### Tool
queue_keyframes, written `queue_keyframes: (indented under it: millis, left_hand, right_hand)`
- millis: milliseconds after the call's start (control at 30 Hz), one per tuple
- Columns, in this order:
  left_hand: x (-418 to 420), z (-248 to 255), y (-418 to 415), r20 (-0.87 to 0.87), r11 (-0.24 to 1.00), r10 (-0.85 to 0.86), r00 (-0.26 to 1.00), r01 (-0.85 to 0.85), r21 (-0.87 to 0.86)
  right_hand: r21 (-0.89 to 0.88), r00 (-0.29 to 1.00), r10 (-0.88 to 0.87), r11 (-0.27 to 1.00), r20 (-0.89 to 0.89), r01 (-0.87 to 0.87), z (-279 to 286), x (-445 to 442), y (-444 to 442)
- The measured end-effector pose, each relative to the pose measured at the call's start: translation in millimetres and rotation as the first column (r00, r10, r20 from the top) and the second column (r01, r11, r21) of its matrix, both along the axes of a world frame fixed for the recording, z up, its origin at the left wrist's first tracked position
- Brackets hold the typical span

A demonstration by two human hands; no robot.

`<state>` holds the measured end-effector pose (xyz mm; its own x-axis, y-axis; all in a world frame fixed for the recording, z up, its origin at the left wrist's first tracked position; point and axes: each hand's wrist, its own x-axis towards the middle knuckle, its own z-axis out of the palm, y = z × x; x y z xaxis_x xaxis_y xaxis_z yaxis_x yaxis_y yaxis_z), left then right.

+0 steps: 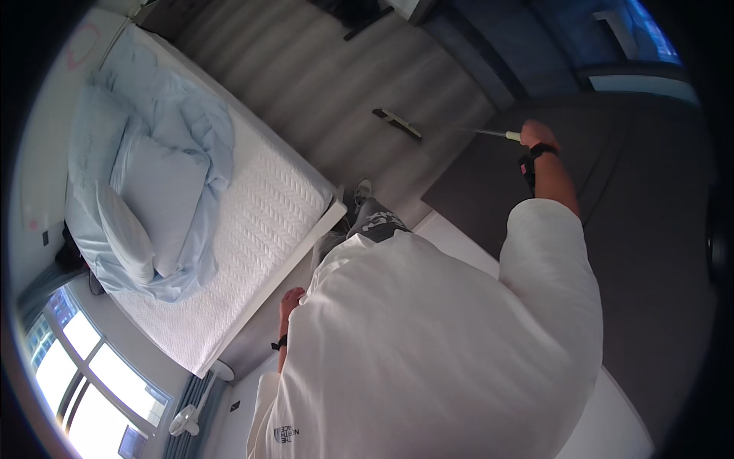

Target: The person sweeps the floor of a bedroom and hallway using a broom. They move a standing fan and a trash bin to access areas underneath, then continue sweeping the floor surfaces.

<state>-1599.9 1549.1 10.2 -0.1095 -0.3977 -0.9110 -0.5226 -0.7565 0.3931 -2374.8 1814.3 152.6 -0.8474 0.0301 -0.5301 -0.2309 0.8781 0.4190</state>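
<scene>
My right hand [538,135], stretched out at the upper right, is closed around the pale end of a thin-handled broom or floor squeegee. The tool's dark and pale head [398,123] rests on the grey wood-look floor, and the middle of its handle is hard to make out. By my side, next to the mattress edge, hangs my left hand [292,300]; its fingers look loosely bent, and part of them is hidden by my white shirt. Each wrist wears a black strap. One shoe [363,190] shows on the floor beside the bed corner.
A bed with a white quilted mattress [258,212] stands on the left, holding a crumpled light blue quilt [212,120] and pillows [166,178]. A dark wardrobe-like surface [642,241] fills the right. A white fan [184,421] stands near the curtain [212,407] and window.
</scene>
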Motion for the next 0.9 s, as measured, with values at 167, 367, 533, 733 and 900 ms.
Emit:
queue_keyframes:
  millis: [167,367,533,733,900]
  left_hand:
    - [-23,29,-22,0.037,0.970,-0.237,0.971,0.238,-0.043]
    - [23,-24,-44,-0.148,0.825,-0.534,0.833,0.475,-0.305]
    - [44,-57,-68,-0.226,0.886,-0.452,0.863,0.405,-0.225]
    - [40,-21,-59,-0.201,0.993,-0.102,0.974,0.111,0.033]
    - [62,-32,-43,-0.301,0.993,-0.092,0.949,0.111,0.049]
  right_hand:
    - [-0.055,0.987,0.156,0.987,0.032,-0.154,32,38,-32]
    - [-0.179,0.981,0.159,0.974,0.111,-0.138,68,94,-29]
    - [-0.249,0.943,0.046,0.968,0.330,0.040,50,137,-16]
    - [-0.158,0.961,0.121,0.984,0.249,-0.083,28,161,14]
    - [0.081,0.992,0.065,0.994,0.109,-0.074,46,179,-12]
